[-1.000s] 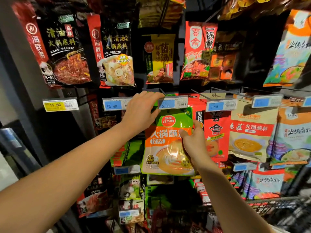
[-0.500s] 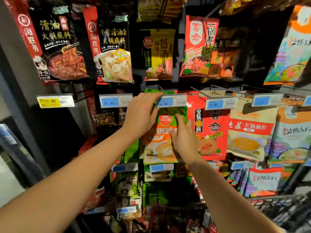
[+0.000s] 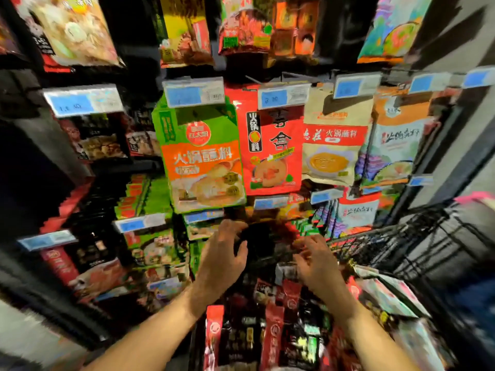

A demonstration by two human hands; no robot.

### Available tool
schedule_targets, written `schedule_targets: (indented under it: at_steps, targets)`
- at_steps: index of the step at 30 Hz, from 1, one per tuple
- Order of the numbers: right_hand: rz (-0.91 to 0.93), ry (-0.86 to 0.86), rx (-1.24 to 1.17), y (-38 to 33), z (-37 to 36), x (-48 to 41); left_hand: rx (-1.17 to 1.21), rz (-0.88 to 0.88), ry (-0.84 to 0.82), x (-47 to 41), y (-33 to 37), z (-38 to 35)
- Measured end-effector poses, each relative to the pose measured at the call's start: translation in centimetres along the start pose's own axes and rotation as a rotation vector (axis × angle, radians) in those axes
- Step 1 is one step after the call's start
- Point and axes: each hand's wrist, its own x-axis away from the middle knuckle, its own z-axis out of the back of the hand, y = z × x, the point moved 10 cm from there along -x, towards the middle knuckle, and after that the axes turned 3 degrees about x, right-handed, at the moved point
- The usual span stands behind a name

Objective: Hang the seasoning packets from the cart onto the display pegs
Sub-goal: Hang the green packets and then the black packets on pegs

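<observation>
Apparently left hand point(image 3: 222, 261) and right hand point(image 3: 314, 261) hover empty, fingers loosely curled.

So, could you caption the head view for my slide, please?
Left hand and right hand, empty, below the hung green packet, over the cart.

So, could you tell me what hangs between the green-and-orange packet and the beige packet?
In the head view, a red packet hangs between the green-and-orange packet and the beige packet.

Two hands, left hand point(image 3: 219, 263) and right hand point(image 3: 316, 266); four middle-row front packets point(image 3: 201, 156); one wire cart point(image 3: 396, 245).
</observation>
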Motion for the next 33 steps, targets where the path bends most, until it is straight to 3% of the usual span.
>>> schedule_targets:
  at_steps: [3,7,10,15,18,22,27,30,33]
  targets:
    - [-0.25,-0.103,0.033,8.0,-1.6,3.7,-0.015,0.11,-0.194,4.3,-1.4,-6.7]
    - [-0.469,-0.203,-0.012,16.8,-4.3,9.4,0.027,0.496,-0.566,11.7,-5.2,-15.7]
    - [-0.572,-0.313,-0.1,20.3,-6.8,13.1,0.043,0.727,-0.708,17.6,-7.3,-19.7]
    - [-0.729,-0.507,-0.262,22.4,-10.9,18.1,0.232,1.003,-0.575,22.8,-9.6,-22.3]
    - [-0.791,-0.521,-0.301,22.3,-11.8,19.4,0.274,1.099,-0.512,24.4,-10.6,-22.9]
    - [-0.806,-0.478,-0.325,22.0,-12.0,20.1,0.241,1.03,-0.575,23.6,-10.4,-21.9]
    - [-0.768,-0.41,-0.559,19.0,-10.9,18.7,0.445,0.887,-0.286,16.0,-7.5,-16.7]
    - [-0.78,-0.276,-0.731,17.9,-10.0,16.8,0.678,0.882,-0.324,12.3,-4.4,-17.5]
    - [-0.757,-0.11,-0.678,18.9,-6.9,14.8,0.797,0.932,-0.446,10.8,-2.0,-20.8]
